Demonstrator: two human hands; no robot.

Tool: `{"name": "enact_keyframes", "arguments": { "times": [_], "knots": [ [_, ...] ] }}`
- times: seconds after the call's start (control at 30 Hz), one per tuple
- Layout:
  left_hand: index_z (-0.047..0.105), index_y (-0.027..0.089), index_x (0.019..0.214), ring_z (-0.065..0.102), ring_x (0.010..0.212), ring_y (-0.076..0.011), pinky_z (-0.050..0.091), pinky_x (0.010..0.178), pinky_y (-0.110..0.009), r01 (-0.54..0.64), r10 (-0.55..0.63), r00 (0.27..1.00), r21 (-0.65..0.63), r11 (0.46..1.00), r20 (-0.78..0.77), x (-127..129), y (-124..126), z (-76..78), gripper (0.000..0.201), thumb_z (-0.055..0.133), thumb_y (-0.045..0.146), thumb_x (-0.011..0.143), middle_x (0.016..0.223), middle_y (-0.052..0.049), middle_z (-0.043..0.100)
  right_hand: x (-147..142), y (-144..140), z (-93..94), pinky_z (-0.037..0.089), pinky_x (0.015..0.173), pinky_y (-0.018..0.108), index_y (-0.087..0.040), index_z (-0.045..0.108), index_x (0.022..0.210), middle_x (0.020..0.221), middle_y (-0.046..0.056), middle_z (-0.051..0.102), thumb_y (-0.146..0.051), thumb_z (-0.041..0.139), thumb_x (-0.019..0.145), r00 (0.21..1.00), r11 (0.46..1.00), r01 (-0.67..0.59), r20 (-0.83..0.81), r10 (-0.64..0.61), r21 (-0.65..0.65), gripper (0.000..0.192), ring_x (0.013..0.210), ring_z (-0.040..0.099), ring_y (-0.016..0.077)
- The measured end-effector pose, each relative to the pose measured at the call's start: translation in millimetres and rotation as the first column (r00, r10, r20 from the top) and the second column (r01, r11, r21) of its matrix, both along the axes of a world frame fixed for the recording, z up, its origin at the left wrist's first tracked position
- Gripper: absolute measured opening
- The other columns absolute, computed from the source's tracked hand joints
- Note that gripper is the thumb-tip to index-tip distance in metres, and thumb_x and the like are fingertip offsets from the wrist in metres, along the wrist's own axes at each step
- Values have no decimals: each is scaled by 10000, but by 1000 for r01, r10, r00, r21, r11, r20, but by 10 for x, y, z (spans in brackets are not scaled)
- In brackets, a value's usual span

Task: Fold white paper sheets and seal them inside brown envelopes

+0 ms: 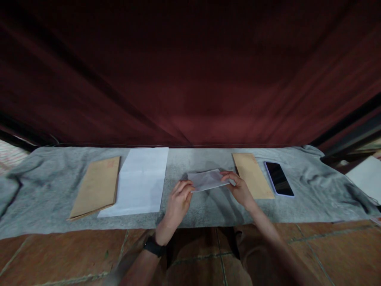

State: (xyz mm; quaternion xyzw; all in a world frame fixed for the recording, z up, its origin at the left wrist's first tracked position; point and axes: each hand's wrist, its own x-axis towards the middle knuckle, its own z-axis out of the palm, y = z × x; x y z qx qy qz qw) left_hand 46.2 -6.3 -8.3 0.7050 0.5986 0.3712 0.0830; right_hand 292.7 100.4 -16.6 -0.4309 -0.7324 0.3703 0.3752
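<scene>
A folded sheet of white paper (206,180) is held between my two hands, a little above the grey cloth. My left hand (179,197) grips its left end, fingers on top and the thumb hidden. At the right end, my right hand (238,188) pinches the paper between thumb and fingers. To the left lies white paper (143,182), flat on the cloth, with a stack of brown envelopes (98,184) overlapping its left edge. One brown envelope (253,176) rests just beyond my right hand.
A smartphone (279,178) in a pale purple case lies right of the single envelope. The grey cloth (315,190) covers the narrow surface. Dark red fabric (190,79) hangs behind it. More white paper (367,178) shows at the far right, above a tiled floor (74,256).
</scene>
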Motion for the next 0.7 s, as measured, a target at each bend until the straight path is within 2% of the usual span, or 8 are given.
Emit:
{"name": "enact_keyframes", "arguments": {
  "times": [0.1, 0.23, 0.37, 0.53, 0.7],
  "knots": [
    [689, 219, 968, 622, 1043, -228, 527, 937, -400, 84, -102, 968, -90, 992, -229, 29, -127, -101, 219, 509, 98, 934, 1123, -58, 707, 90, -38, -83, 476, 1041, 401, -248, 708, 894, 1192, 41, 715, -52, 475, 771, 973, 989, -145, 185, 137, 30, 328, 1173, 642, 208],
    [677, 213, 990, 623, 1074, -212, 538, 951, -362, 137, -192, 944, -212, 968, -269, 60, -222, -186, 239, 502, 63, 926, 1124, -44, 706, 181, -83, -147, 506, 1012, 361, -252, 734, 974, 1150, 17, 738, 40, 354, 752, 915, 959, -283, 294, 277, -23, 528, 1130, 669, 177],
    [667, 208, 1022, 635, 1069, -208, 550, 938, -359, 126, -186, 958, -259, 958, -219, 5, -209, -262, 268, 474, 48, 928, 1106, -41, 713, 137, -113, -180, 530, 991, 354, -259, 740, 1061, 1135, 14, 747, 10, 372, 823, 910, 973, -231, 350, 222, -16, 514, 1097, 687, 185],
    [686, 219, 1021, 648, 1098, -199, 559, 947, -356, 121, -154, 982, -254, 960, -113, -90, -163, -323, 308, 469, 29, 911, 1123, -49, 719, -163, -260, -234, 522, 1037, 367, -275, 722, 1153, 1204, 24, 727, -57, 454, 911, 916, 966, -225, 365, 167, 124, 423, 1140, 669, 178],
    [672, 196, 1089, 650, 1098, -209, 556, 964, -366, 124, -175, 969, -273, 954, -173, -42, -197, -258, 325, 472, 23, 900, 1123, -69, 719, -455, -481, -336, 466, 1128, 384, -222, 647, 1315, 1394, 66, 626, -129, 439, 968, 881, 939, -269, 448, 150, 216, 415, 1294, 570, 185]
  ]
}}
